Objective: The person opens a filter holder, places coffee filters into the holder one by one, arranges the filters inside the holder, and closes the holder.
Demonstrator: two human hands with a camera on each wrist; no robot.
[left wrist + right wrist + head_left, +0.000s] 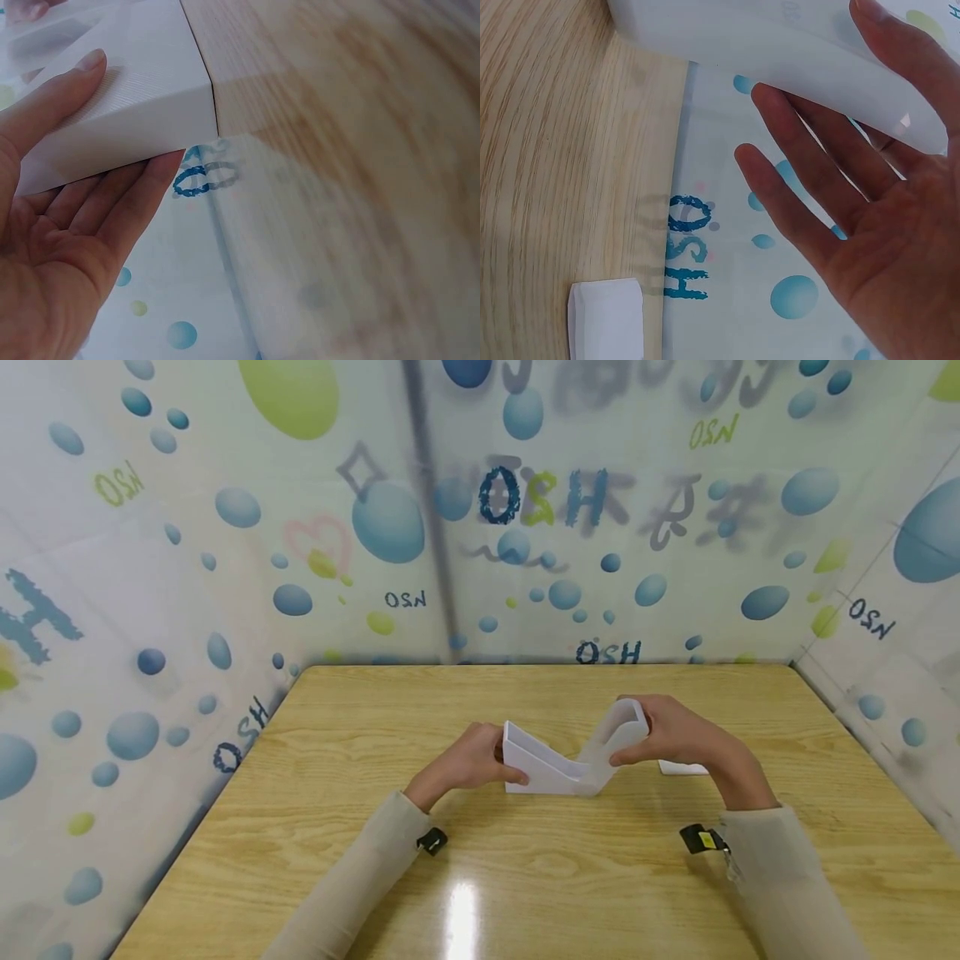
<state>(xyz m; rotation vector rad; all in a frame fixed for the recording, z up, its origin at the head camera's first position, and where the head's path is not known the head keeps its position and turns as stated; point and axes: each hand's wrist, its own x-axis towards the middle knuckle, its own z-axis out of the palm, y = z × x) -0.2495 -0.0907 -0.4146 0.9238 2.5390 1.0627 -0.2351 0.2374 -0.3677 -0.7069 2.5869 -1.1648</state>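
Observation:
A white open-topped box [538,770] with a sloping rim rests on the table, joined at its right end to a frosted translucent cover [617,739] that tilts up to the right; together they form a V. My left hand [471,758] grips the box's left end, thumb [64,86] on the near side and fingers on the opposite side. On the raised end of the cover, my right hand [678,731] holds on between thumb and fingers. In the right wrist view, the index finger [817,150] lies near the cover's edge. The inside of the box is mostly hidden.
A small white block-like object [682,768] lies on the wooden table [375,860] beyond the right wrist, partly hidden by it; the right wrist view shows it too. Patterned curtains [525,568] hang along the back and sides of the table.

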